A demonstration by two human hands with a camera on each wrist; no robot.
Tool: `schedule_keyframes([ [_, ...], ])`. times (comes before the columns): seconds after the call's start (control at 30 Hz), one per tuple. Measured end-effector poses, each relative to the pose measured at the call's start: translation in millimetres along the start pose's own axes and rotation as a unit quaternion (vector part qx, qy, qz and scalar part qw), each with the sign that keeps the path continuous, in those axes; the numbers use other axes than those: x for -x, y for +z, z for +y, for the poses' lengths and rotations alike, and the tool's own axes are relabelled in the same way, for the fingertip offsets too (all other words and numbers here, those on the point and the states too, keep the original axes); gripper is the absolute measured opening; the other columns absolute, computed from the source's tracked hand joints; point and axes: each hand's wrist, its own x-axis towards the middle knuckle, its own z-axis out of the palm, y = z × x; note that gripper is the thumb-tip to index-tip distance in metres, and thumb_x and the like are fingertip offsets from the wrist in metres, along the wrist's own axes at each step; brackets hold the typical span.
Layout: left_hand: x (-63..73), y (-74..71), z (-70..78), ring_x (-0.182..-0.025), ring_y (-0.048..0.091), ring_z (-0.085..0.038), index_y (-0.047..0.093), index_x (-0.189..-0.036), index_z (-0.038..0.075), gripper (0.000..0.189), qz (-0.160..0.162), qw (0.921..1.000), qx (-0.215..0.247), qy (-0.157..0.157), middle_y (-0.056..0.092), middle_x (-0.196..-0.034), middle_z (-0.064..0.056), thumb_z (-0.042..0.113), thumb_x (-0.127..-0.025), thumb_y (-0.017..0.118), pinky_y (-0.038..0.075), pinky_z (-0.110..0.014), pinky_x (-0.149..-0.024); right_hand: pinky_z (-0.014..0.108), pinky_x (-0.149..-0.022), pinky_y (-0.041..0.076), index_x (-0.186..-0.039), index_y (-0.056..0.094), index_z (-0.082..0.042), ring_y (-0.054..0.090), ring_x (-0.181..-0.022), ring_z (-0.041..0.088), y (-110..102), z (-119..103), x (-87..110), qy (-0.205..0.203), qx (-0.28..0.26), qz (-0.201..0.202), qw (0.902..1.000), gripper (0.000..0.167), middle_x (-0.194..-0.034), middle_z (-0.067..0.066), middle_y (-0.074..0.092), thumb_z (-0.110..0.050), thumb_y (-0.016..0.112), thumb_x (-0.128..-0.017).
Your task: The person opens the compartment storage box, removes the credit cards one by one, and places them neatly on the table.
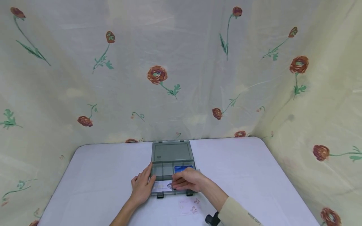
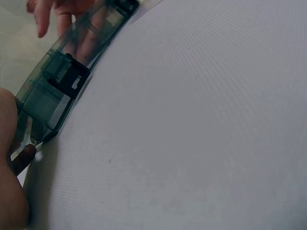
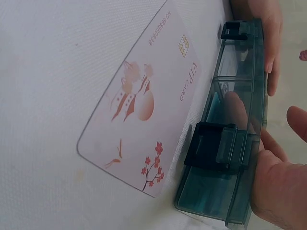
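A grey-green translucent compartment box (image 1: 163, 171) lies with its lid (image 1: 173, 151) folded back. My left hand (image 1: 142, 188) holds its left edge, thumb over the rim and fingers along the outer side. My right hand (image 1: 188, 179) reaches into the front compartment, its fingertips at a white card (image 1: 161, 186) lying there. Through the clear wall, the right wrist view shows fingers (image 3: 236, 108) inside the box, the thumb apart from them. Behind that hand, a blue card (image 1: 182, 168) sits in a rear compartment, partly covered.
A pale pink VIP card (image 3: 139, 100) with red blossoms lies flat on the white table (image 1: 107, 175), just in front of the box. Two dark latches (image 1: 160, 195) hang at the box's front. Flowered curtain (image 1: 192, 78) surrounds the table's back and sides.
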Motion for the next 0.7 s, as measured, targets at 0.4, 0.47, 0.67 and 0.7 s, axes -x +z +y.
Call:
schedule_keyframes([
  [0.4,-0.8,0.0,-1.7,-0.128,0.047,-0.036,0.030,-0.159,0.010,0.057,-0.006,0.9999,-0.004,-0.010,0.042,-0.157,-0.014,0.025,-0.107,0.048,0.017,-0.062,-0.101,0.039,-0.085,0.058,-0.119,0.066,0.012,0.074,-0.096,0.032,-1.1,-0.7,-1.8,0.017,-0.023,0.000,0.9996,0.038,-0.107,0.025,0.073,-0.017,0.069,-0.094],
  [0.47,-0.9,0.2,-2.1,-0.128,0.047,-0.036,0.030,-0.159,0.010,0.057,-0.005,0.9999,-0.003,-0.010,0.042,-0.157,-0.014,0.025,-0.107,0.048,0.016,-0.062,-0.101,0.039,-0.084,0.058,-0.119,0.067,0.012,0.074,-0.096,0.031,-1.1,-0.4,-1.9,0.014,-0.021,0.002,0.9997,0.038,-0.106,0.025,0.073,-0.017,0.068,-0.095],
  [0.67,-0.7,0.0,-2.2,-0.128,0.047,-0.036,0.031,-0.159,0.010,0.057,-0.001,1.0000,-0.002,-0.008,0.043,-0.156,-0.014,0.025,-0.107,0.049,0.017,-0.061,-0.100,0.039,-0.084,0.058,-0.118,0.067,0.010,0.074,-0.096,0.032,-1.1,0.9,-3.0,0.012,-0.018,0.003,0.9998,0.036,-0.108,0.025,0.072,-0.017,0.068,-0.095],
  [0.7,-0.7,0.0,-2.2,-0.128,0.047,-0.036,0.031,-0.159,0.010,0.057,-0.001,1.0000,-0.002,-0.008,0.043,-0.156,-0.014,0.025,-0.107,0.049,0.017,-0.061,-0.100,0.038,-0.084,0.058,-0.118,0.067,0.010,0.074,-0.096,0.032,-1.2,1.3,-3.4,0.011,-0.017,0.003,0.9998,0.036,-0.108,0.025,0.072,-0.017,0.068,-0.095],
])
